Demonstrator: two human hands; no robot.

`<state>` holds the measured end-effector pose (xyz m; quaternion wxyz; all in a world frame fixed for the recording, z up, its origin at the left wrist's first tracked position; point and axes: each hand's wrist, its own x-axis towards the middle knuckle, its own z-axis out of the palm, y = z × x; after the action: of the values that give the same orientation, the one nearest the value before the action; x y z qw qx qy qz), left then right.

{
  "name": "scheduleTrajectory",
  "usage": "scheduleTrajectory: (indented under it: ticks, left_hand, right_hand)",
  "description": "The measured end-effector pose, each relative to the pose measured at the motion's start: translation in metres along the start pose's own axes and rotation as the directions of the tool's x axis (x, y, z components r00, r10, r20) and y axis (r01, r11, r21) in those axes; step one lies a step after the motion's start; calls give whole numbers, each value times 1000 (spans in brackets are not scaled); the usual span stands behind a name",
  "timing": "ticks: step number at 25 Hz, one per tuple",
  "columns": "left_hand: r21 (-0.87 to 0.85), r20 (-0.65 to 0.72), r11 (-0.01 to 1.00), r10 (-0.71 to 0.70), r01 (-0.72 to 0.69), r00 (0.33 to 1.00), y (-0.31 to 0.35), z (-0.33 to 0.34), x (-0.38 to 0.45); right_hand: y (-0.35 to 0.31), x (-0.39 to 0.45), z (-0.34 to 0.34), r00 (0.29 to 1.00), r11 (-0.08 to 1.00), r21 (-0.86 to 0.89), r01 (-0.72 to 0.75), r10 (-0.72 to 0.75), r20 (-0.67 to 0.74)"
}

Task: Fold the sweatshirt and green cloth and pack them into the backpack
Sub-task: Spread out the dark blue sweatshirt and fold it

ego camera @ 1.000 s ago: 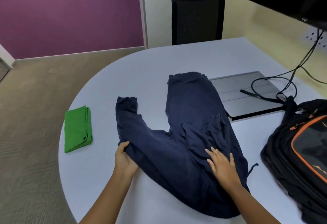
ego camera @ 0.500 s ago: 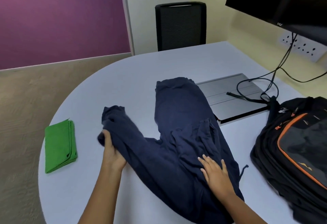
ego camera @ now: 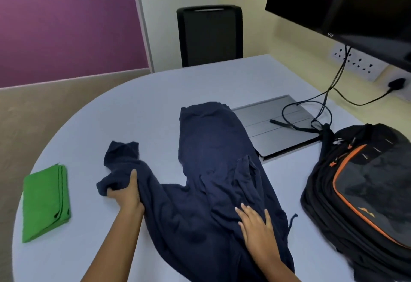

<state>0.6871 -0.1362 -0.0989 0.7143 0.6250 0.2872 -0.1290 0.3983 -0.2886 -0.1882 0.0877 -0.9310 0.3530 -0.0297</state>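
Note:
A dark navy sweatshirt (ego camera: 211,170) lies spread on the pale round table (ego camera: 144,112), its body running away from me and one sleeve stretched to the left. My left hand (ego camera: 126,195) grips that sleeve, bunching the cloth near the cuff. My right hand (ego camera: 255,224) rests flat, fingers apart, on the sweatshirt's near right part. A folded green cloth (ego camera: 45,201) lies at the table's left edge, apart from both hands. The black backpack (ego camera: 360,192) with orange trim lies on the right side of the table.
A grey flat panel (ego camera: 278,130) set in the table, with black cables (ego camera: 320,108) on it, sits behind the sweatshirt. A dark monitor (ego camera: 344,5) hangs at the upper right above wall sockets. A black chair (ego camera: 209,34) stands at the table's far side.
My left hand has gathered and pushed the sleeve, so it is bunched up and shorter than before. My right hand has stayed flat on the sweatshirt. The view has shifted to the right.

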Motion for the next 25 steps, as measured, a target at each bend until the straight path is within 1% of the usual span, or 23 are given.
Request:
scheduleTrajectory:
  ticks: [2, 4, 5, 6, 7, 8, 9, 11, 12, 13, 14, 15, 16, 17, 18, 20, 21, 22, 23, 25]
  left_hand:
    - [116, 19, 987, 109, -110, 994, -14, -6, -9]
    - [188, -38, 953, 248, -237, 968, -19, -19, -16]
    - [250, -69, 918, 333, -307, 940, -19, -26, -19]
    - [316, -61, 876, 401, -363, 914, -18, -32, -20]
    - [378, -39, 843, 426, -381, 904, -14, -37, -22]
    - [435, -30, 832, 394, -343, 919, -12, -40, -21]
    - [489, -21, 830, 318, -267, 948, -7, -44, -21]
    - [608, -36, 788, 152, -99, 988, -5, -49, -18]
    - [612, -17, 789, 83, -56, 996, -4, -52, -16]
    - [540, 39, 841, 8, -27, 999, 1, -51, -14]
    - [409, 99, 912, -71, 24, 993, 12, -46, -6]
    - [276, 172, 956, -151, 99, 973, 26, -41, -1]
    - [166, 243, 970, -214, 177, 946, 41, -35, 6]
    - [93, 280, 971, -236, 218, 930, 58, -31, 6]
    - [13, 296, 978, -201, 207, 934, 71, -28, 2]
    - [-180, 305, 982, 3, 54, 952, 87, -26, -13]
    - [-276, 308, 961, 67, 22, 949, 88, -28, -21]
    - [-351, 319, 936, 84, 35, 944, 82, -31, -24]
    - [-402, 327, 912, 56, 85, 943, 74, -35, -24]
    - [-473, 328, 849, -78, 235, 941, 65, -38, -12]
  right_hand:
    - [0, -2, 0, 1000, 1000, -12, -12, 12, 11]
    - [0, -4, 0, 1000, 1000, -22, -15, 15, 2]
    - [-1, -4, 0, 1000, 999, -29, -15, 15, -7]
    - [-1, -4, -1, 1000, 999, -37, -13, 12, -23]
    - [-2, -4, -2, 999, 999, -40, -14, 13, -38]
    - [-3, -4, -4, 999, 999, -36, -22, 21, -39]
    - [-4, -5, -5, 999, 999, -26, -27, 26, -38]
    - [-5, -6, -8, 999, 999, -20, -36, 36, -34]
    - [-7, -7, -10, 999, 999, -26, -43, 42, -33]
    - [-7, -7, -10, 999, 999, -28, -45, 44, -30]
    - [-7, -7, -12, 999, 999, -20, -50, 50, -16]
    - [-7, -8, -13, 999, 999, -6, -54, 54, -7]
    - [-7, -8, -14, 998, 998, 0, -65, 65, 0]
    - [-7, -9, -12, 998, 998, 4, -65, 65, -11]
    - [-7, -9, -12, 997, 998, 8, -70, 70, -15]
    - [-8, -6, -10, 996, 997, 27, -70, 71, -49]
    - [-9, -5, -9, 996, 997, 39, -65, 67, -61]
    - [-12, -5, -10, 996, 996, 55, -71, 74, -57]
    - [-12, -7, -8, 997, 996, 66, -67, 70, -42]
    - [-13, -9, -9, 998, 996, 65, -63, 65, -25]
